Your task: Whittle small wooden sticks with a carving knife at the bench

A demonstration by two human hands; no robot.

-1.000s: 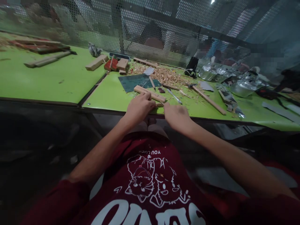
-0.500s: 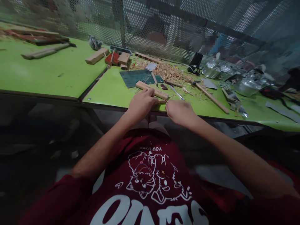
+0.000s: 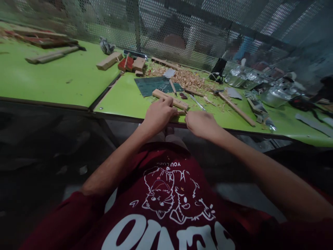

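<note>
At the front edge of the green table (image 3: 125, 107), my left hand (image 3: 160, 113) is closed on a thin wooden stick (image 3: 181, 113), whose right end sticks out past the fingers. My right hand (image 3: 200, 123) is closed just to the right, around a small tool whose thin tip (image 3: 186, 112) meets the stick's end; its handle is hidden in the fist. A thicker wooden block (image 3: 170, 99) lies directly behind both hands, against the left fingers. Beyond it are a dark green sheet (image 3: 151, 85) and a pen-like knife (image 3: 172, 86).
Wood shavings (image 3: 189, 80) lie behind the sheet. A hammer (image 3: 236, 108) and foil-like containers (image 3: 275, 95) are to the right. Wooden blocks (image 3: 109, 61) and a red piece (image 3: 125, 64) sit at the back left. A perforated metal screen (image 3: 161, 31) runs along the back.
The view has shifted very slightly. Both hands keep nearly the same pose and hold, and the items on the table stay as they were.
</note>
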